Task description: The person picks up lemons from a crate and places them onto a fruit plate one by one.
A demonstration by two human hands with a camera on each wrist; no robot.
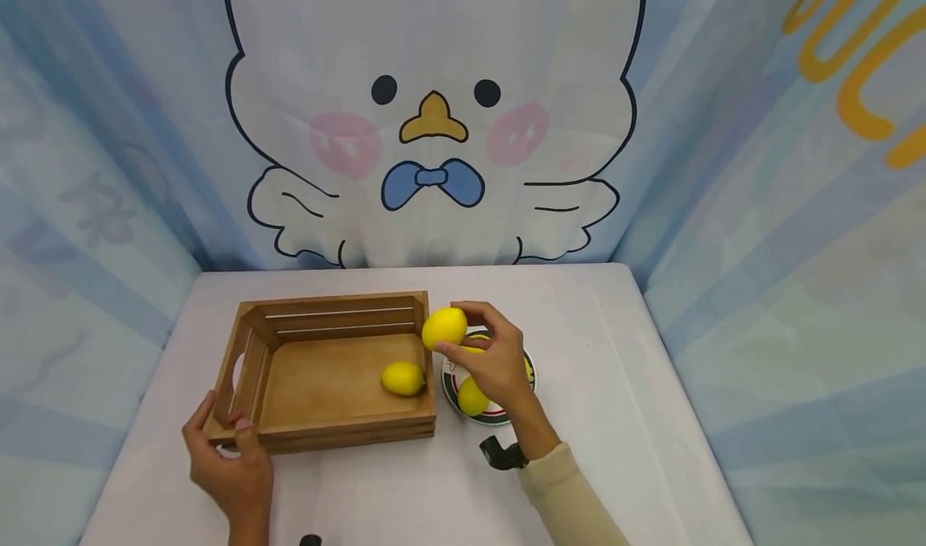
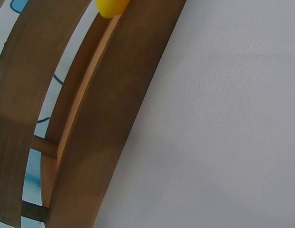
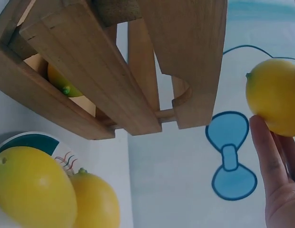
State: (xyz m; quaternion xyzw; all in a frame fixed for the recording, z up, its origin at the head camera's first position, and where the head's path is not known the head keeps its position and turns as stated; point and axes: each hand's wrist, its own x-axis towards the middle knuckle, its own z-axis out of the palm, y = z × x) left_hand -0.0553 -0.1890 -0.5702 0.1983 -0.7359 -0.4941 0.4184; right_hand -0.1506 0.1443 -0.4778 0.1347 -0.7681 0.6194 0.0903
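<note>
My right hand [image 1: 499, 365] pinches a yellow lemon [image 1: 444, 329] between thumb and fingers, raised beside the right end of a slatted wooden crate [image 1: 318, 377]. The right wrist view shows this held lemon [image 3: 272, 97] above the fingertips. Another lemon [image 1: 402, 378] lies inside the crate near its right end. Under my right hand stands a round plate [image 1: 499, 419] with a dark green rim; a lemon [image 1: 473, 398] on it shows, others are partly hidden by the hand. My left hand [image 1: 235, 474] grips the crate's near left corner; it is out of its own wrist view.
A white cloth covers the table [image 1: 593, 417]. Printed curtains [image 1: 434, 232] hang behind it and along both sides. A black strap with a camera [image 1: 502, 453] is on the right wrist. A small dark object [image 1: 310, 539] shows at the bottom edge.
</note>
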